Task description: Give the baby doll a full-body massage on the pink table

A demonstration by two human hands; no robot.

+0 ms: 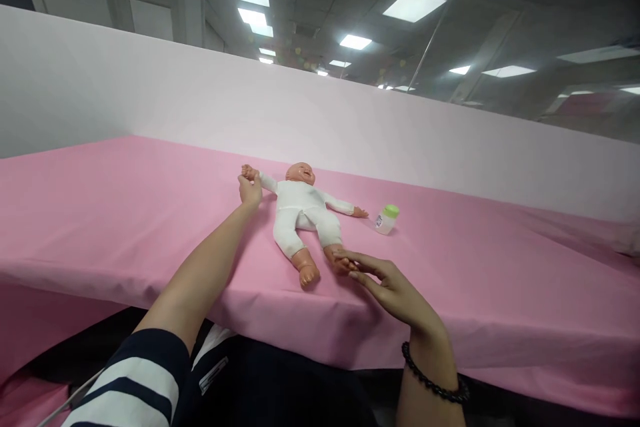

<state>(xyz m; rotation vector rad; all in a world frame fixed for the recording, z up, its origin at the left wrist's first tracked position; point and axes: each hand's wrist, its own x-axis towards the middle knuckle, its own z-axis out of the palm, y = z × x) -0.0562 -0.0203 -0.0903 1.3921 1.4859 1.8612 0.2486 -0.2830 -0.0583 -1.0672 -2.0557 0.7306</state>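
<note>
A baby doll (300, 203) with a white cloth body lies on its back, legs toward me and arms spread. My left hand (251, 188) is closed around the doll's hand at the left, the doll's fingers showing above mine. At the lower right, my right hand (383, 280) has its thumb and fingers around the doll's foot on that side. The other foot (307, 273) rests free on the pink cover. Close to the doll's outstretched right-side hand stands a small clear bottle (386, 220) with a green cap, slightly tilted in view.
A pink cloth (490, 267) covers the table, its front edge hanging down before me. Behind it runs a low white partition (210, 100). A dark bead bracelet (433, 377) circles my right wrist.
</note>
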